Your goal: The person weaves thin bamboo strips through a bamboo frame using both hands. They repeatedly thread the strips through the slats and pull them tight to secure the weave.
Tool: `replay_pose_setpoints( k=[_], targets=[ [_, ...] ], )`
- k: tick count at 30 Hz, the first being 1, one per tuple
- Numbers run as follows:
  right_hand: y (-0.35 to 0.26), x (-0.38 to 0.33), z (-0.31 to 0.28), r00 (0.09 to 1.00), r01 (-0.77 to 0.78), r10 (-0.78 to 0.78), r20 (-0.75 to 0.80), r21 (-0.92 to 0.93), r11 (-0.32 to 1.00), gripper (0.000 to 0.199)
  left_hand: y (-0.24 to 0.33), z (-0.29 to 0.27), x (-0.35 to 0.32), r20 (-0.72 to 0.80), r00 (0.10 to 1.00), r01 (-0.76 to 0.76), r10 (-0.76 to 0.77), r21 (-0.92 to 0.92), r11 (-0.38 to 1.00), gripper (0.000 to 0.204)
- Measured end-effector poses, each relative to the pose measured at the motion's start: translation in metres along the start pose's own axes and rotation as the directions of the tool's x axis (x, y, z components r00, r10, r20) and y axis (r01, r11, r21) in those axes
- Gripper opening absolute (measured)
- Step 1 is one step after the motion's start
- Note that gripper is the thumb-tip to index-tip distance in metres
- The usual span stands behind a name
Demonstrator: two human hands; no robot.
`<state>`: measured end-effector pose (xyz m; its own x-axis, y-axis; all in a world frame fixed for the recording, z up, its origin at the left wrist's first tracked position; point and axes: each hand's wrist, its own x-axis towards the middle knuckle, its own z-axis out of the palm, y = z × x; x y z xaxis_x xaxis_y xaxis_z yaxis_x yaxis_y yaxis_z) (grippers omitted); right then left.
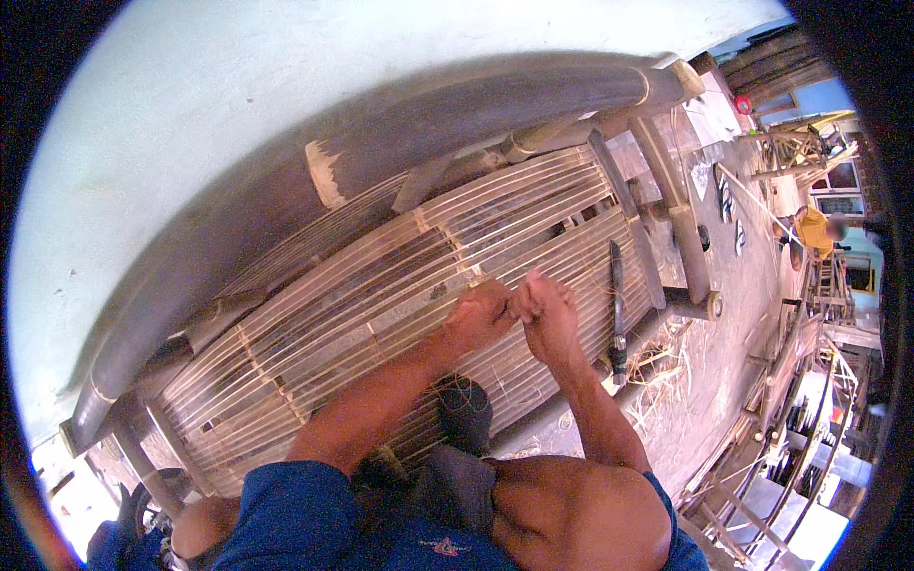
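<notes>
My left hand (479,316) and my right hand (546,306) are close together above a bamboo bench seat (514,224) made of long thin slats. The left one is curled into a fist. Its neighbour has bent, pinched fingers almost touching it. Whatever lies between the fingers is too small to make out. Under my hands, pale cross bindings (455,249) run over the slats. A long dark knife (618,314) rests on the slats to the right of my right hand, its wrapped handle toward me. Thin loose strands (464,393) curl by my leg, below my left forearm.
A thick dark bamboo backrest pole (476,109) runs along the pale wall behind the seat. Fibre shavings (657,373) litter the floor at right. Sandals (725,200) lie farther off. A person in yellow (814,231) sits at far right, near stacked bamboo frames (809,157).
</notes>
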<state>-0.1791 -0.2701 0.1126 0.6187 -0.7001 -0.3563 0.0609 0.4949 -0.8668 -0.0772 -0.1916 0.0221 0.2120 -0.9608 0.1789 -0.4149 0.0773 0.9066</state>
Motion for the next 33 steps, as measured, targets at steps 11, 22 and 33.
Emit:
replay_pose_setpoints(
  k=[11,22,33],
  targets=[
    [-0.014,-0.016,-0.006,0.996,-0.082,0.088,-0.005,-0.428,0.900,0.037,-0.009,-0.013,-0.020,-0.043,0.992,-0.120,0.122,0.053,0.991,0.027],
    [-0.022,-0.087,-0.105,0.986,-0.142,0.153,-0.068,-0.824,0.548,0.040,-0.048,-0.025,-0.033,0.012,0.815,0.517,-0.579,0.437,0.736,0.040],
    [0.069,-0.191,-0.135,0.855,-0.495,0.461,-0.238,-0.642,0.586,0.049,-0.042,-0.024,-0.029,-0.091,0.754,0.618,-0.651,0.436,0.654,0.044]
  ],
)
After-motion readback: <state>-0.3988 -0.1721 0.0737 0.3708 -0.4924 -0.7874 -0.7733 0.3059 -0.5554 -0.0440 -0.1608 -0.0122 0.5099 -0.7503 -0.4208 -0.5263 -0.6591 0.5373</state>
